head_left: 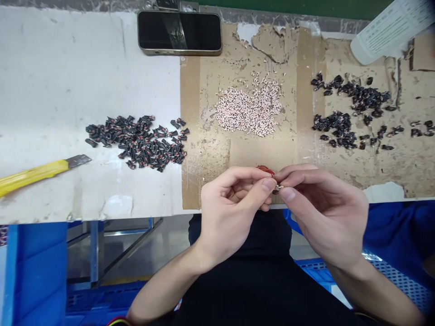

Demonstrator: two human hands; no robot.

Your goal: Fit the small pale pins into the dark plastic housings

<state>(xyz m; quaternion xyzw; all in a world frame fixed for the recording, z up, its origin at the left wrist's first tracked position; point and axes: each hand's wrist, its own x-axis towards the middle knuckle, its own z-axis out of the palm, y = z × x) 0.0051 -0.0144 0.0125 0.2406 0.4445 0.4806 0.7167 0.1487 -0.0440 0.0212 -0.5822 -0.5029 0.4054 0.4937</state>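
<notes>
On my feed, a tiny metal part [278,187] is pinched between the fingers [268,184] of both hands, its bright tip showing and a dark bit just beneath it. Right behind the fingers, a glossy red piece [265,170] pokes up, partly hidden. I can't tell whether the two are joined, and at this size I can't make out the exact kind of part.

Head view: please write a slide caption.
Left hand and right hand pinch a small metal part above worn brown cardboard.
</notes>
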